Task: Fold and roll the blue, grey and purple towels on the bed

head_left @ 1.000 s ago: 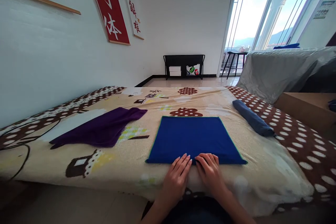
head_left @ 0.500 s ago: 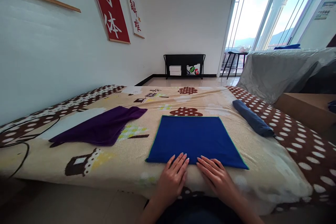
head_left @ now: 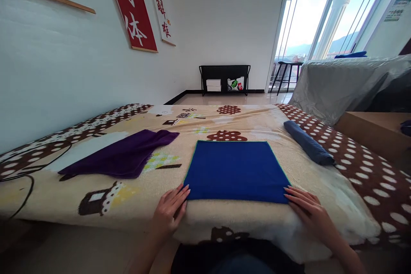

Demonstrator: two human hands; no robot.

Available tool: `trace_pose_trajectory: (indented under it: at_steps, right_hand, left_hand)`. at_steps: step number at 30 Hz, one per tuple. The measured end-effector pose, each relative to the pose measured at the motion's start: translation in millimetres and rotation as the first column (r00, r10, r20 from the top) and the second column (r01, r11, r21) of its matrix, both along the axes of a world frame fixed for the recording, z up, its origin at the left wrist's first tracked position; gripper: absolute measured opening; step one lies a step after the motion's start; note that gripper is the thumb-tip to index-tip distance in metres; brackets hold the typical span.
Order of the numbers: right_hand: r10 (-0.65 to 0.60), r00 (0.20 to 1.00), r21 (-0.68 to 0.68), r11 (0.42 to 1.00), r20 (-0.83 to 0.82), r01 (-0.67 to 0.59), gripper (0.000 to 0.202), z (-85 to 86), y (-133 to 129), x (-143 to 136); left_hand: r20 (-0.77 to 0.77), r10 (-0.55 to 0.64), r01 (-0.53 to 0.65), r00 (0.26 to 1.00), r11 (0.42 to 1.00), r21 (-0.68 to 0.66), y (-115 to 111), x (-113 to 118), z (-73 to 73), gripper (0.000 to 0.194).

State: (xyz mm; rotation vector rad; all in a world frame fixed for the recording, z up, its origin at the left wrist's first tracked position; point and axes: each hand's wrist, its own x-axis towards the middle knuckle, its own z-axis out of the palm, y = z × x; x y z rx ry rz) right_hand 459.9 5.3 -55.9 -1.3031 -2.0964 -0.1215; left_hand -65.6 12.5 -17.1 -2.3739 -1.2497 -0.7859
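Note:
A blue towel (head_left: 237,171) with green stitched edges lies flat before me on a patterned blanket. My left hand (head_left: 170,209) is at its near left corner, fingers together and closed over the edge. At the near right corner, my right hand (head_left: 308,209) has its fingers bent over the cloth in the same way; its thumb is hidden. Both near corners are covered by my fingertips. To the left lies a crumpled purple towel (head_left: 122,156), apart from my hands. A rolled grey-blue towel (head_left: 308,143) rests on the right.
The blanket (head_left: 205,218) covers a wide, low surface, with a brown dotted border. A cardboard box (head_left: 369,130) stands at right, beside something draped in plastic sheeting (head_left: 337,85). A black rack (head_left: 224,72) and a stool (head_left: 287,68) are at the back.
My hands have moved apart from the middle of the blue towel's near edge to its two near corners. Those corners now sit further inward, under my fingers.

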Motion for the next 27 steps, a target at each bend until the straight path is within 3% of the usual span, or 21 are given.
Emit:
trace_pose_trajectory:
  at_steps: [6, 10, 15, 20, 23, 27]
  right_hand:
    - [-0.039, 0.955, -0.148, 0.989, -0.295, -0.005, 0.029, -0.2, 2.2, 8.1]
    - [-0.037, 0.903, -0.251, 0.965, -0.427, -0.079, 0.028, 3.4, 0.7, 14.0]
    - [-0.114, 0.890, -0.280, 0.960, -0.441, -0.016, 0.034, 9.6, -0.6, 16.5]
    - [-0.260, 0.873, -0.306, 0.942, -0.413, 0.136, 0.042, 7.4, 7.2, 6.1]
    - [-0.295, 0.882, -0.248, 0.945, -0.368, 0.212, 0.040, 4.0, 13.6, -2.0]
    - [-0.278, 0.925, -0.017, 0.959, -0.257, 0.283, 0.036, 0.0, 17.1, -8.6]
  left_hand:
    - [0.159, 0.039, -0.014, 0.986, 0.987, -0.159, 5.7, -19.0, -6.6, 0.034]
    - [0.323, 0.084, 0.011, 0.943, 0.959, -0.282, 8.7, -28.3, 1.9, 0.021]
    - [0.500, 0.108, 0.093, 0.859, 0.928, -0.362, 11.3, -33.0, 14.9, 0.020]
    - [0.524, 0.246, 0.011, 0.815, 0.898, -0.440, 14.1, -24.4, 18.5, 0.031]
    - [0.472, 0.337, -0.088, 0.814, 0.876, -0.474, 18.7, -15.5, 16.8, 0.032]
    - [0.410, 0.357, -0.214, 0.839, 0.910, -0.355, 24.9, -7.0, 8.6, 0.022]
